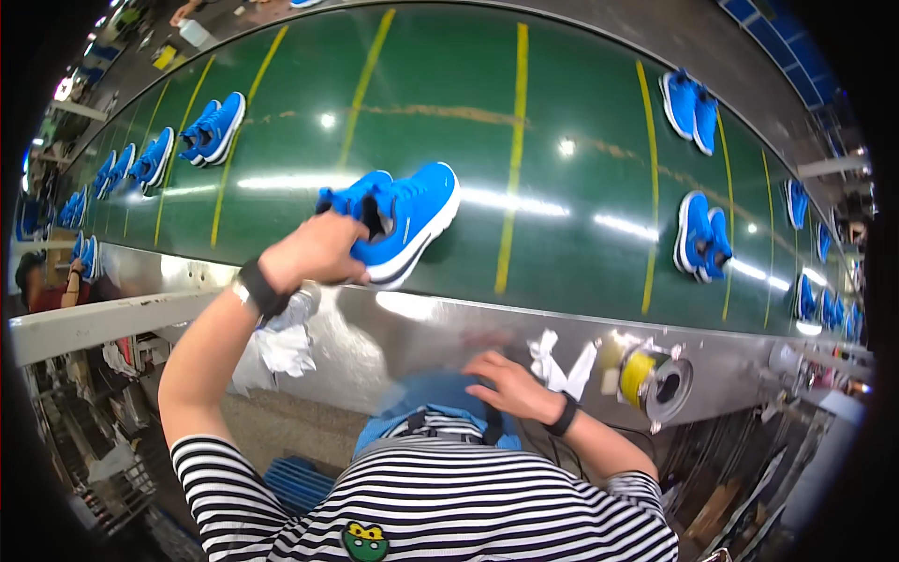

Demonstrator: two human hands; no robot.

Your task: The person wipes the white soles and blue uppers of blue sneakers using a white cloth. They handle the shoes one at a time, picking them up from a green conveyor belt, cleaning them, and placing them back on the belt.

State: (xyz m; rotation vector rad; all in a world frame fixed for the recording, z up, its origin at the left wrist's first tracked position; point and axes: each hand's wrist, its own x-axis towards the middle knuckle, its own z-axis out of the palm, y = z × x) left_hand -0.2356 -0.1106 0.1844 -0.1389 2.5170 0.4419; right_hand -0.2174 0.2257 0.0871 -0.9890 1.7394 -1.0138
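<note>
A green conveyor belt (562,140) with yellow cross stripes (513,159) spans the view, carrying pairs of blue shoes (213,129) set well apart. Below it runs a steel ledge (412,323) forming the worktop edge. The blue sneaker (403,220) rests on the belt near that edge, sole side toward the ledge; its long axis runs diagonally, toe pointing up and right, heel down and left. The left hand (314,251) reaches up from the lower left with the forearm extended and a black wristband at the wrist; its grip is closed around the sneaker's heel and collar. The right hand (506,382) lies lower, near the body, fingers bent over a blue item (435,393) that is blurred; whether its grip pinches the item cannot be told. White paper scraps (552,365) and a yellow thread spool (639,375) sit just beside it.
</note>
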